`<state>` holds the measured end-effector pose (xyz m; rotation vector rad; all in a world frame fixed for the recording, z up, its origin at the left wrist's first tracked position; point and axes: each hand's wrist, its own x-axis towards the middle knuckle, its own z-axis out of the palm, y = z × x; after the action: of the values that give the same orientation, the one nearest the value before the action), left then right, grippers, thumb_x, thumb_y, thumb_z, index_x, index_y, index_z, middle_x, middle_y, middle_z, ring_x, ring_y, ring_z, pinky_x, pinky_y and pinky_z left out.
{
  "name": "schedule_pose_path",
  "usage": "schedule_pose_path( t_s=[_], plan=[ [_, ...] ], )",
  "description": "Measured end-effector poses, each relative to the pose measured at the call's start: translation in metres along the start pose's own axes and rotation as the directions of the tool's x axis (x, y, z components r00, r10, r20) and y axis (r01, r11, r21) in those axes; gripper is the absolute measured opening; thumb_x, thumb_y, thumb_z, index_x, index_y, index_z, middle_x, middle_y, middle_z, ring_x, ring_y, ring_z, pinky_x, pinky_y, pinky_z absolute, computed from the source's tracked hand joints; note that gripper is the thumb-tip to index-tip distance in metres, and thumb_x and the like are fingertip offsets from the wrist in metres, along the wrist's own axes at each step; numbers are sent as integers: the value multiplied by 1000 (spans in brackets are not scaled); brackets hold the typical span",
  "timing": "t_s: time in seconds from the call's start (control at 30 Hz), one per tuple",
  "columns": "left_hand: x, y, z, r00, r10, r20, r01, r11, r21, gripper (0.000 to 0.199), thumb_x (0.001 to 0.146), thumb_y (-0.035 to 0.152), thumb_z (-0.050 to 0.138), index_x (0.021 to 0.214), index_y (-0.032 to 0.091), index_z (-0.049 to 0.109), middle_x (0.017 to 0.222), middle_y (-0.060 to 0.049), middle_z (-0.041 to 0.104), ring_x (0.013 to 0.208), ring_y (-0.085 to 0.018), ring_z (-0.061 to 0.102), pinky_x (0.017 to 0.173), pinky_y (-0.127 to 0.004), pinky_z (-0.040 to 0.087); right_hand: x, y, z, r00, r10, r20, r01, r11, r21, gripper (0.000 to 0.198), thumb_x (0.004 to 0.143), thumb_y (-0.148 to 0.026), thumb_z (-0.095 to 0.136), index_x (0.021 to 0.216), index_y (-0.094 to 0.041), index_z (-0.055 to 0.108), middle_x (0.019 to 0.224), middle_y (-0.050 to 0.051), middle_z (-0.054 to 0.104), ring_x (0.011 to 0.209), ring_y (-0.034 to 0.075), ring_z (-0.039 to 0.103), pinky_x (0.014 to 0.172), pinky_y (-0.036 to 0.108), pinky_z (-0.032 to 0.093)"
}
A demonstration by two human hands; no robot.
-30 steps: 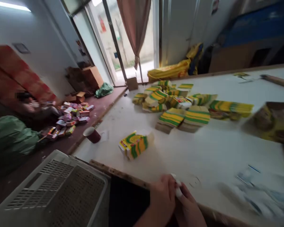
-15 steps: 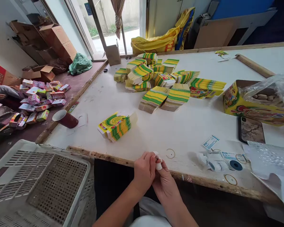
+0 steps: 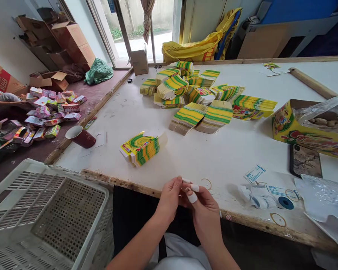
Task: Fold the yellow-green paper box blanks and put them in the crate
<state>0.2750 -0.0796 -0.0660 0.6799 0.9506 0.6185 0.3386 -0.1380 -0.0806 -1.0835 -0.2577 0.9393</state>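
My left hand (image 3: 168, 198) and my right hand (image 3: 207, 212) meet just over the front edge of the table (image 3: 146, 120). White wrapping (image 3: 192, 197) covers the thumb tip and a fingertip of my right hand. Another white piece (image 3: 186, 180) shows by the tip of my left hand. Both hands have their fingers closed and pressed together; what lies between them is too small and hidden to make out. A rubber band (image 3: 206, 184) lies just beyond. Left of the hands stands a bundle of yellow-green printed cartons (image 3: 141, 149).
Flattened cartons (image 3: 186, 117) are heaped at the table's back. On the right are a phone (image 3: 307, 161), a yellow display box (image 3: 312, 138), white tape rolls (image 3: 259, 197) and plastic wrap (image 3: 321, 195). A maroon cup (image 3: 83, 138) and a white crate (image 3: 104, 191) are left.
My hands have drawn slightly apart, and my right fingers have turned so the white-wrapped tips show more. The view has shifted a little.
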Motion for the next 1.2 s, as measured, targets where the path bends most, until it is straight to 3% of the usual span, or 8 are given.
schedule_pose_path(
  t_s=[0.13, 0.43, 0.67, 0.77, 0.9, 0.97, 1.07, 1.2],
  plan=[
    [2, 1, -2, 983, -159, 93, 178, 950, -258, 55, 50, 56, 87, 73, 12, 64, 59, 2, 55, 52, -8, 49, 47, -19, 42, 4, -10, -9, 918, -304, 254, 385, 835, -393, 7, 76, -20, 74, 75, -27, 77, 90, 3, 74, 91, 20, 66, 81, 32, 55],
    [-3, -2, -1, 981, -147, 123, 178, 937, -301, 47, 54, 48, 89, 73, 11, 68, 61, 0, 58, 55, -8, 49, 48, -18, 40, 5, -17, -15, 966, -140, 215, 210, 914, -346, 8, 83, -25, 68, 91, -26, 71, 91, 1, 71, 70, 13, 63, 58, 23, 54],
    [-19, -3, 8, 997, -69, 46, 79, 959, -272, 51, 54, 58, 85, 60, 11, 64, 59, 1, 54, 58, -9, 47, 54, -20, 41, 3, -15, -21, 836, -388, 389, 549, 578, -604, 17, 86, -14, 57, 91, -26, 68, 96, 3, 66, 89, 16, 64, 74, 26, 53],
    [-29, -2, 5, 992, -118, 51, 127, 957, -261, 52, 59, 59, 82, 71, 10, 70, 69, -3, 62, 63, -11, 53, 59, -22, 46, 2, -25, -27, 885, -274, 377, 461, 635, -620, 12, 85, -15, 58, 87, -24, 66, 88, 2, 65, 78, 15, 62, 67, 25, 51],
    [-42, 3, -9, 958, -288, 17, 284, 934, -215, 52, 61, 50, 85, 92, 9, 74, 89, -11, 71, 76, -16, 63, 68, -24, 53, -7, -51, -46, 946, -9, 325, 141, 912, -386, 8, 81, -22, 70, 82, -23, 62, 80, -1, 65, 70, 13, 60, 65, 23, 49],
    [-50, 9, -17, 945, -324, -47, 303, 919, -251, 44, 68, 45, 82, 94, 11, 74, 93, -12, 71, 81, -18, 65, 72, -24, 54, -17, -58, -62, 897, 210, 388, -116, 961, -252, 17, 76, -25, 77, 76, -20, 61, 77, -1, 64, 66, 11, 57, 63, 22, 47],
    [-64, 25, -17, 940, -339, 32, 331, 887, -322, 39, 79, 46, 72, 100, 13, 73, 101, -12, 71, 93, -20, 66, 83, -27, 54, -32, -39, -96, 719, 551, 424, -494, 834, -246, 30, 63, -30, 87, 69, -16, 61, 68, 1, 63, 57, 10, 54, 56, 22, 43],
    [-90, 58, 3, 831, -391, 395, 505, 829, -241, 52, 82, 56, 64, 113, 15, 71, 113, -15, 68, 108, -24, 63, 96, -32, 49, -31, 10, -161, 855, 463, -233, -482, 875, -31, 44, 45, -39, 92, 72, -18, 65, 72, 5, 67, 66, 20, 63, 58, 31, 52]
  ],
)
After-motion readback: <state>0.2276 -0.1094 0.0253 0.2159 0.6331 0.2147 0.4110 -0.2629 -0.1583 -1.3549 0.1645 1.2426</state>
